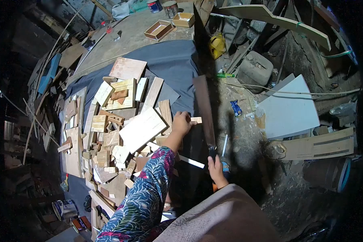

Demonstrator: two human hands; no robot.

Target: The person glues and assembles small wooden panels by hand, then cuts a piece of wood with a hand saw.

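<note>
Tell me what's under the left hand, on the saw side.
Under the left hand is a pale wood piece; only its end shows, pointing at the saw. The rest of it, and whatever lies directly beneath the palm, is covered.

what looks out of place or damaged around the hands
The wood pieces lie in a jumbled heap on the dark cloth, several tilted over others. Beside it, a blue wrapper litters the dusty floor. The saw blade above the right hand looks brownish, perhaps rusty, though I can't be sure.
</note>
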